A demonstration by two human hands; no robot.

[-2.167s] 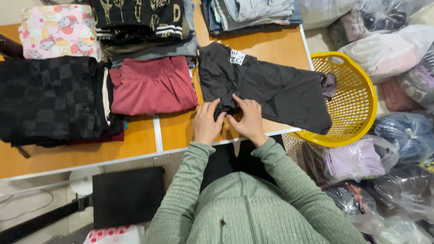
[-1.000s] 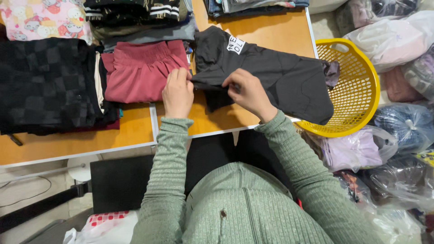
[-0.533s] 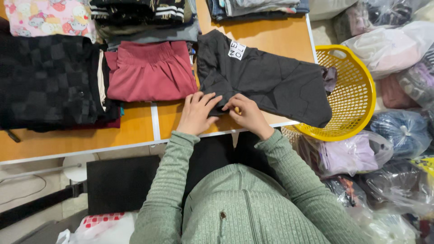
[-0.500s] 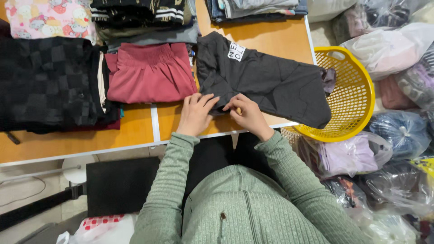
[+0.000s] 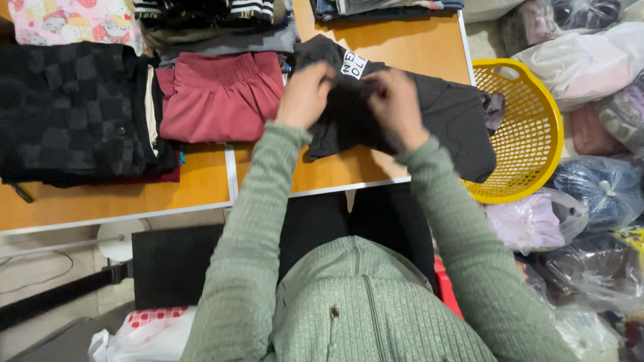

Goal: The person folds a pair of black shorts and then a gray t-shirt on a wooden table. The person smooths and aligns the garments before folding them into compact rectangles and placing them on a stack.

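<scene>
On the worktop [image 5: 194, 194], left hand [image 5: 305, 94] and right hand [image 5: 396, 100] have fingers closed on a black garment [image 5: 443, 121]; its far end drapes into the yellow basket [image 5: 537, 161].

One yellow basket [image 5: 530, 134]; two hands, left [image 5: 305, 94], right [image 5: 396, 104].

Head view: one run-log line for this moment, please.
left hand: gripping black garment | right hand: gripping same | garment: on orange table | yellow basket: right

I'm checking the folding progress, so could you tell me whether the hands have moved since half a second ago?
Yes. Both the left hand and right hand have moved up the black garment, away from the table's near edge.
</scene>
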